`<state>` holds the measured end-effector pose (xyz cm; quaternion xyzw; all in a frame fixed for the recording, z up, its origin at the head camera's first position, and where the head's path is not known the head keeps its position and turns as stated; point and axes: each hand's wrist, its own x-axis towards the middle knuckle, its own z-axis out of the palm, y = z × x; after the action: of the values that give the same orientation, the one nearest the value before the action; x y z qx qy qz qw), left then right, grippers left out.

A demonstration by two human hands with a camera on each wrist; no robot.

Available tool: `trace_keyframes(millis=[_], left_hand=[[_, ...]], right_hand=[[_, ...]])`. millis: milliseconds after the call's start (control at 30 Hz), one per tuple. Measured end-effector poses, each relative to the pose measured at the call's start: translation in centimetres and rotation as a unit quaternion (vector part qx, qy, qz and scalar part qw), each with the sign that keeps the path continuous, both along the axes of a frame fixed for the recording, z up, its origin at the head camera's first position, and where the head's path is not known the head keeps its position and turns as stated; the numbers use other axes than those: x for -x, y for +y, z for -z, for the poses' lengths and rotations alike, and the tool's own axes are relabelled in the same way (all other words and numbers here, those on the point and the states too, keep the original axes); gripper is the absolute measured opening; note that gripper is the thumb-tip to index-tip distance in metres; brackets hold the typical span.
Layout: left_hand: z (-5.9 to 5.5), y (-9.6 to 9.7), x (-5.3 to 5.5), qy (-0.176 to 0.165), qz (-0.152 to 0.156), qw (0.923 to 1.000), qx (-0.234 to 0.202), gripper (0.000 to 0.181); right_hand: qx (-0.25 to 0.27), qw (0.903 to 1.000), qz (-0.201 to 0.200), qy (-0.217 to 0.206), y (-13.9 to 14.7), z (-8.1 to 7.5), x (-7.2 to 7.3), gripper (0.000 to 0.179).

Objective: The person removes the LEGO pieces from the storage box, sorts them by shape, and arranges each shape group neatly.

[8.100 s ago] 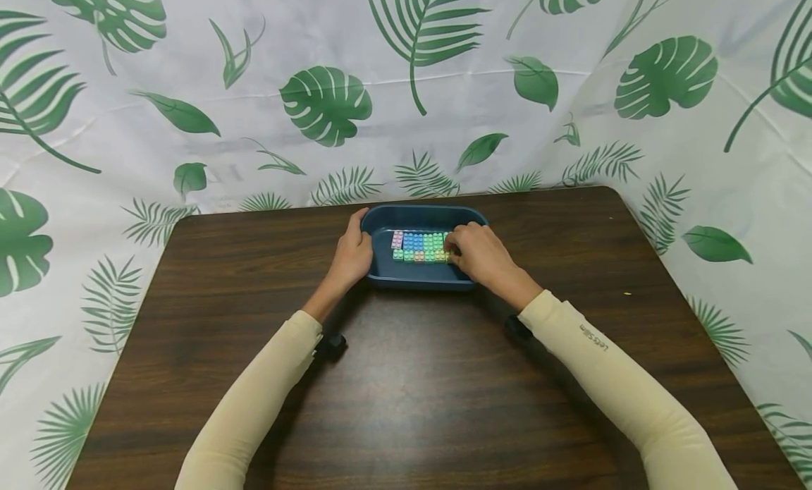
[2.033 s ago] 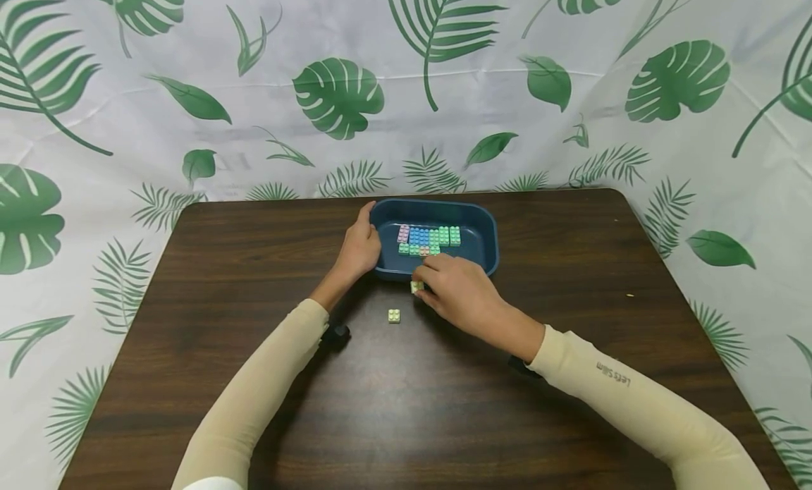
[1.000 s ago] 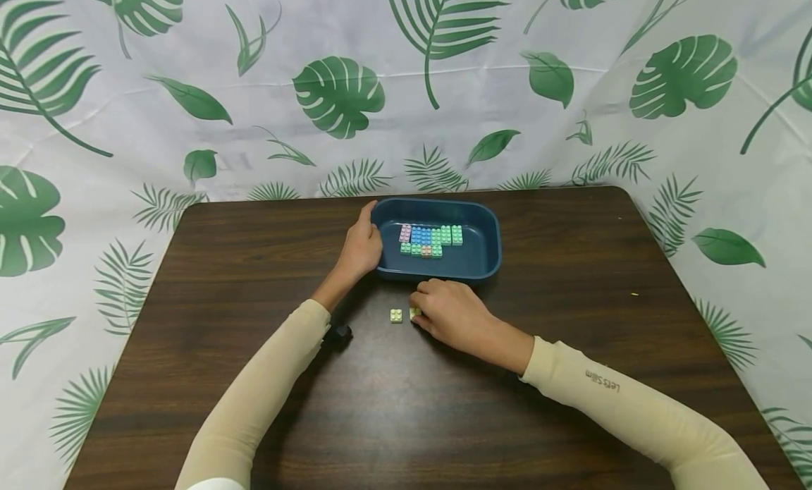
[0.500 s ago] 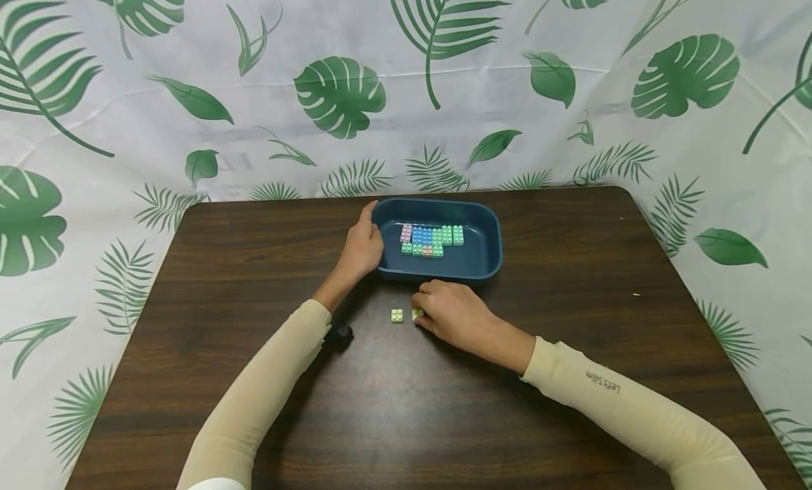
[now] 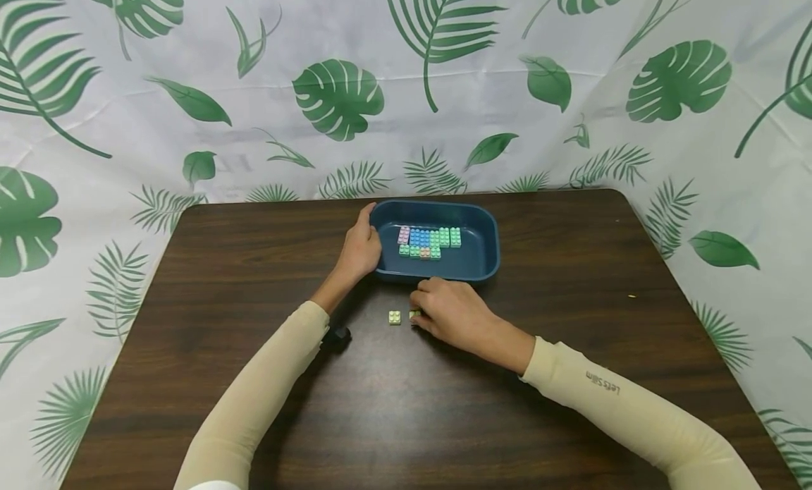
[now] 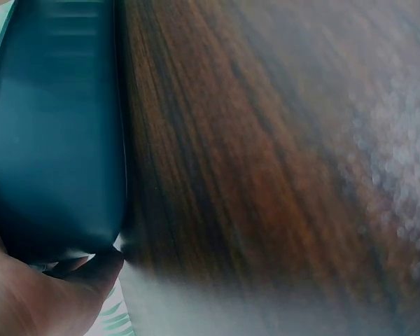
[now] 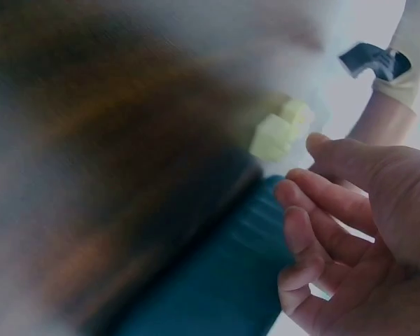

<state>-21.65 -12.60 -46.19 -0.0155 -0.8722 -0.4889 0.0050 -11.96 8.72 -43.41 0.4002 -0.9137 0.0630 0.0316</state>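
Observation:
My left hand point(image 5: 361, 247) grips the left end of a dark blue plastic tray point(image 5: 490, 247); its fingers also show at the tray's end in the left wrist view. Inside the tray lie pink point(image 5: 404, 235), blue point(image 5: 419, 237) and green toy building bricks point(image 5: 455, 237), with a small orange one point(image 5: 425, 253) among the front green ones. In front of it, a pale yellow brick point(image 5: 395, 318) sits on the table. A second yellow brick point(image 5: 414, 314) is partly hidden by my right hand point(image 5: 453, 314). In the right wrist view, the thumb and fingertips stand apart beside the yellow bricks point(image 7: 271, 138).
The dark wood table point(image 5: 393, 419) reaches back to a white cloth with green leaves point(image 5: 338, 99). A dark wrist camera point(image 5: 336, 338) shows under the left forearm. A tiny yellow fleck point(image 5: 631, 296) lies far right on the table.
Over these seconds, two yellow bricks have come from the tray to the table. My right hand has moved from the tray to its front. In the last second, little has changed.

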Motion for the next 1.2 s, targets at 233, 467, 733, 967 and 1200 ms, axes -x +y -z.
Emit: trace_keyframes(millis=[233,467,733,967,1200], left_hand=[[-0.1,0.0,0.0,0.002,-0.002,0.9999,0.015,0.055],[0.1,0.0,-0.3,-0.001,-0.009,0.9998,0.017,0.056],[0.5,-0.1,-0.8,-0.016,-0.01,0.9998,0.004,0.055],[0.3,-0.1,-0.4,-0.003,0.002,1.0,0.001,0.055],[0.0,0.1,-0.3,0.003,0.004,1.0,0.003,0.054]], right_hand=[[0.028,0.9995,0.004,0.014,-0.1,-2.3,0.2,0.022],[0.06,0.9972,0.037,0.023,0.0,-4.3,0.7,0.021],[0.069,0.9944,0.08,-0.006,0.6,-4.6,2.1,0.021],[0.06,0.9933,0.099,-0.004,1.3,-4.1,4.3,0.019],[0.061,0.9929,0.102,-0.001,1.8,-3.2,6.3,0.019]])
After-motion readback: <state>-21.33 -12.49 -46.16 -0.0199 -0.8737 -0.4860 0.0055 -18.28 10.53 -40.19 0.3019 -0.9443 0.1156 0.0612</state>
